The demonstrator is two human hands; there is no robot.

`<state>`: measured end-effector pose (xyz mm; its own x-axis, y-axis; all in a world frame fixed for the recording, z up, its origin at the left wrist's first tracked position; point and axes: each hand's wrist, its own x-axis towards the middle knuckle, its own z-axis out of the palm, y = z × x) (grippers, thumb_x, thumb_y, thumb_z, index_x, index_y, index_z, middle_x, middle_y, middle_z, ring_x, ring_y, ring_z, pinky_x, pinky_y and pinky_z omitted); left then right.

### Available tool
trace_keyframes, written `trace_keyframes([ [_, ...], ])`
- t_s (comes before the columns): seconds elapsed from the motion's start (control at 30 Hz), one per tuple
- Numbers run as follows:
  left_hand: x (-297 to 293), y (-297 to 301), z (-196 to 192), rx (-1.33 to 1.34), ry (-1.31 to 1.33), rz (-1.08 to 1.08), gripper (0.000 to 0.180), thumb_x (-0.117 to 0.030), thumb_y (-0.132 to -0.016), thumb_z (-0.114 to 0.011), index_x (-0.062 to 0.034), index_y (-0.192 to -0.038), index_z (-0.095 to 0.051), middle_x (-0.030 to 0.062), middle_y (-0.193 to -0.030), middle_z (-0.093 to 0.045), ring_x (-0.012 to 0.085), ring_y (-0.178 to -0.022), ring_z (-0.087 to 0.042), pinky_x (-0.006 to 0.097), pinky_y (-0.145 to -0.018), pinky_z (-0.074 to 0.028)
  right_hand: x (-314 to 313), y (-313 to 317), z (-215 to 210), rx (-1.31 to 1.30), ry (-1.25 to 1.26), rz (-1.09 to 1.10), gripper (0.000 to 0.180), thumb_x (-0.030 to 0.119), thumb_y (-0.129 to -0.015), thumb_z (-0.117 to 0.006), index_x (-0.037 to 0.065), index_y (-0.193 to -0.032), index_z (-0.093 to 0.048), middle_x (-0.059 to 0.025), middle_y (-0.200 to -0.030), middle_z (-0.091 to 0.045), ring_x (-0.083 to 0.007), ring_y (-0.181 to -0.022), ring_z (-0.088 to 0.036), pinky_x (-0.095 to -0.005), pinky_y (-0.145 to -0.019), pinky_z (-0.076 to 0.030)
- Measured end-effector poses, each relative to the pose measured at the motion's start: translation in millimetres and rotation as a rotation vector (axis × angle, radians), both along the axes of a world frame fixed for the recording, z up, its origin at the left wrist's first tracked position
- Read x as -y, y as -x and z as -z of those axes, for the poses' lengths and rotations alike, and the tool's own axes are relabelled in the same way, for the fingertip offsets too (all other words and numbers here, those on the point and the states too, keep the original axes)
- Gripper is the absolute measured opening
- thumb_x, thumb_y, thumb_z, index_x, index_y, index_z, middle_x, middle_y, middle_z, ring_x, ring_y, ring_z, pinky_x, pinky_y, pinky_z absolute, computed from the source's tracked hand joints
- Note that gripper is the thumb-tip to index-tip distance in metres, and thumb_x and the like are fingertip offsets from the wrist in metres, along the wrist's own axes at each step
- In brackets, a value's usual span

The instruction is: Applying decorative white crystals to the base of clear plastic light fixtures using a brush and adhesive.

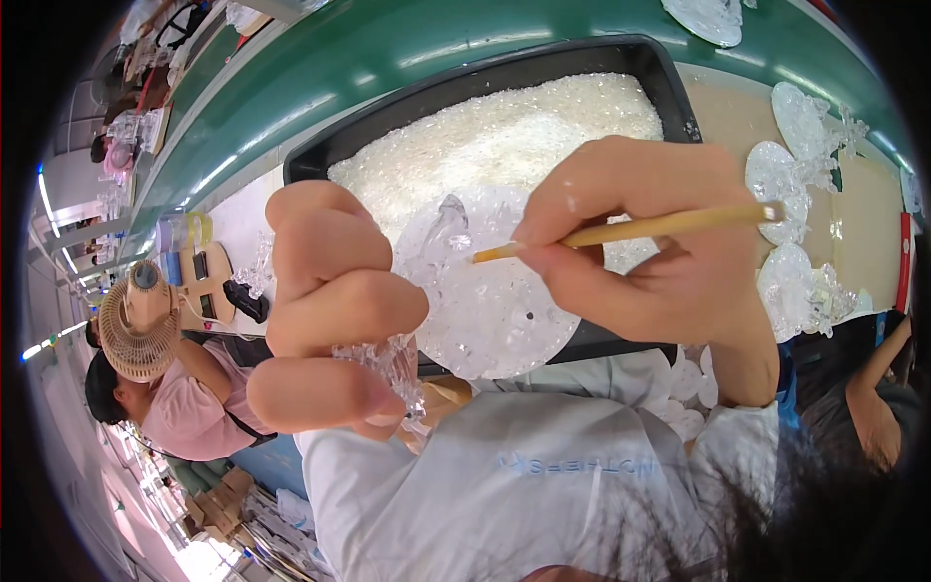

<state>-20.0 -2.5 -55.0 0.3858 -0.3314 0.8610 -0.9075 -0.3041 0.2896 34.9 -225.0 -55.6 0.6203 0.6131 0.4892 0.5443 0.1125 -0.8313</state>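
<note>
My left hand (335, 306) is closed around a clear, faceted plastic piece (388, 367) that seems to join a round, frosted disc (495, 325). The disc's flat face is turned up, with a raised clear shape on it and a small dark spot. Between thumb and fingers, my right hand (640, 238) pinches a slim yellow-brown wooden stick (669, 225). The stick's thin tip touches or hovers just over the disc near the raised shape; I cannot tell which. Beneath both hands lies a black tray (679, 102) filled with whitish, glittering granules (504, 121).
Several similar clear pieces with round discs (779, 189) stand on the table at the right. More discs (690, 388) lie by my right forearm. At the left are a beige fan (141, 325) and a seated person in pink (199, 407). Another person's arm (873, 407) shows at far right.
</note>
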Motion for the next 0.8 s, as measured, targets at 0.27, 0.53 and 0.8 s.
trace_keyframes([
  [0.27,-5,3,-9,-0.147,-0.08,0.04,0.029,-0.043,-0.093,-0.062,-0.0207,-0.097,-0.044,0.0016,-0.066,-0.057,0.0213,-0.066,-0.04,0.043,-0.063,-0.03,-1,1,2,0.137,-0.076,-0.02,0.018,-0.015,-0.064,-0.07,-0.003,-0.078,-0.068,-0.0135,-0.073,-0.067,-0.0229,-0.067,-0.07,-0.0269,-0.056,-0.055],
  [0.53,-3,1,-9,-0.175,-0.033,0.04,0.03,-0.044,-0.093,-0.063,-0.0204,-0.1,-0.045,0.0008,-0.067,-0.058,0.0208,-0.068,-0.039,0.044,-0.066,-0.03,-5,-2,4,0.13,-0.088,-0.04,0.02,-0.014,-0.063,-0.069,-0.002,-0.079,-0.068,-0.0131,-0.072,-0.068,-0.0232,-0.067,-0.07,-0.0266,-0.055,-0.054],
  [0.8,1,4,-6,-0.173,0.02,0.0,0.028,-0.042,-0.093,-0.062,-0.0202,-0.099,-0.045,0.0012,-0.064,-0.056,0.0206,-0.067,-0.038,0.044,-0.066,-0.029,-6,-2,7,0.161,-0.138,-0.06,0.02,-0.014,-0.061,-0.069,-0.001,-0.077,-0.068,-0.0122,-0.073,-0.068,-0.0234,-0.067,-0.07,-0.0272,-0.056,-0.055],
])
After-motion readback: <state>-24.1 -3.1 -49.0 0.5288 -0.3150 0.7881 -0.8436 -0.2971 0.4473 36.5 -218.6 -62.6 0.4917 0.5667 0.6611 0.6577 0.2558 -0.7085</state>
